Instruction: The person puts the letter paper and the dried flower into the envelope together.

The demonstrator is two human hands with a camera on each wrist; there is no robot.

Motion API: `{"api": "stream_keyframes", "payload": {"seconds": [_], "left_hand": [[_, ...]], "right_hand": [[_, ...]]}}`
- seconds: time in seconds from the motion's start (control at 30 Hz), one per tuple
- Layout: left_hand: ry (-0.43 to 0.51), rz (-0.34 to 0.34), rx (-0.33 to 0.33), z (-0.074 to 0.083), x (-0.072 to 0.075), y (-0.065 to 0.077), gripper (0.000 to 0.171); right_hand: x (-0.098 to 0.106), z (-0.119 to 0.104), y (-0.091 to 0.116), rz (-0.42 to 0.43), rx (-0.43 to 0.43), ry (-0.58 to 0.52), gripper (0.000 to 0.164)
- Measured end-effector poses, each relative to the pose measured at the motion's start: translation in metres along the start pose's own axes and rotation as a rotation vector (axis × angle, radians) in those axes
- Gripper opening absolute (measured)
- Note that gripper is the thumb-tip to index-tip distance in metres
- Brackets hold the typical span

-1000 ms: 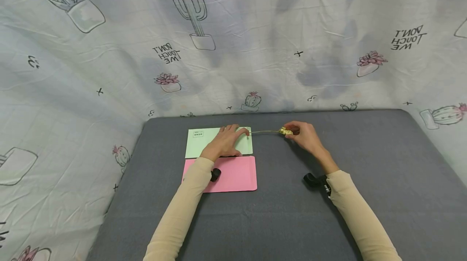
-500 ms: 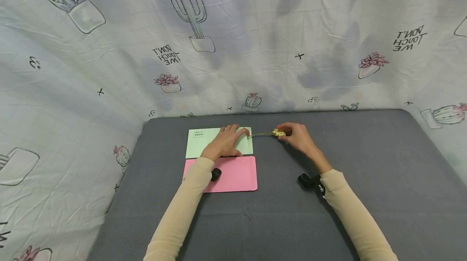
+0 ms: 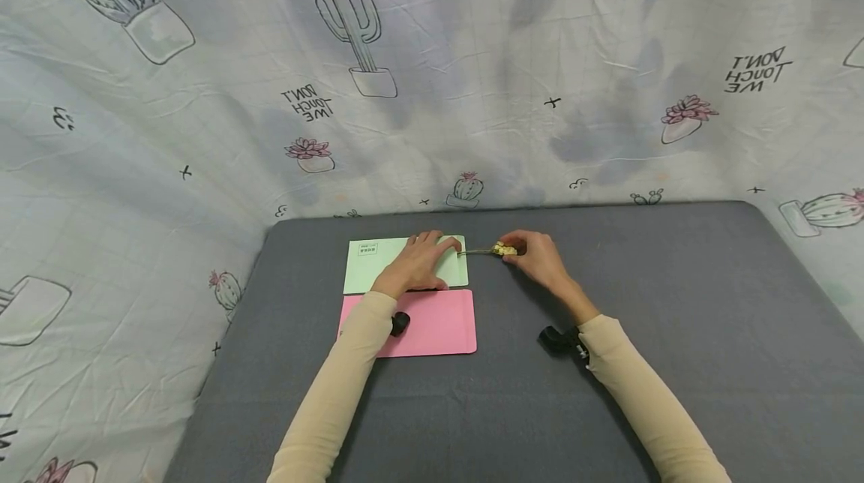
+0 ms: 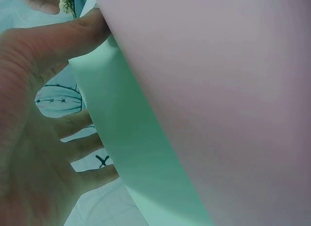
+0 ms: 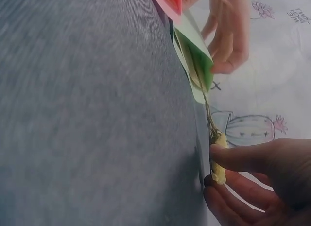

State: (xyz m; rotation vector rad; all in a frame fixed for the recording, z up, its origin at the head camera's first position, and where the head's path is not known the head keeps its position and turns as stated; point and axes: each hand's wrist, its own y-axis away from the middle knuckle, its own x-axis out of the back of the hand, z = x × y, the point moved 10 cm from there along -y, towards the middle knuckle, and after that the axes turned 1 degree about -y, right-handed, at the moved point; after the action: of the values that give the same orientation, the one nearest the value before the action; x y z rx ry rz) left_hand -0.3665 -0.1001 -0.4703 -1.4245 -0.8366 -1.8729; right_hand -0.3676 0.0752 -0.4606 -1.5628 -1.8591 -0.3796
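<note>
My left hand (image 3: 417,264) lies across a light green envelope (image 3: 378,262), its thumb at the near edge and its fingers on the far part, holding it by the right end. In the right wrist view the mouth of the green envelope (image 5: 187,56) gapes. My right hand (image 3: 536,254) pinches a small yellow flower (image 3: 504,249) by its head, between thumb and fingers. Its thin stem (image 5: 208,109) points left and enters the mouth; the tip is hidden inside. The left wrist view shows the thumb (image 4: 73,39) along the green envelope's edge.
A pink envelope (image 3: 439,325) lies directly in front of the green one, partly under the left forearm. Both rest on a grey cloth-covered table (image 3: 472,415). A printed curtain (image 3: 432,93) hangs behind the table's far edge.
My right hand has moved left with the flower, and its stem has slid further into the green envelope. The left hand has stayed in place.
</note>
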Motion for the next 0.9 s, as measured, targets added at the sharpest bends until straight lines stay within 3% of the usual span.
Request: {"api": "stream_keyframes", "payload": {"seconds": [0.53,0.9], "left_hand": [[0.002,0.007,-0.006,-0.001,0.000,0.002,0.068],[-0.007,0.000,0.000,-0.001,-0.001,0.002,0.069]], "right_hand": [[-0.015,-0.009,-0.006,0.006,-0.008,-0.028,0.029],[-0.030,-0.017,-0.012,-0.043,-0.001,-0.043,0.029]]}}
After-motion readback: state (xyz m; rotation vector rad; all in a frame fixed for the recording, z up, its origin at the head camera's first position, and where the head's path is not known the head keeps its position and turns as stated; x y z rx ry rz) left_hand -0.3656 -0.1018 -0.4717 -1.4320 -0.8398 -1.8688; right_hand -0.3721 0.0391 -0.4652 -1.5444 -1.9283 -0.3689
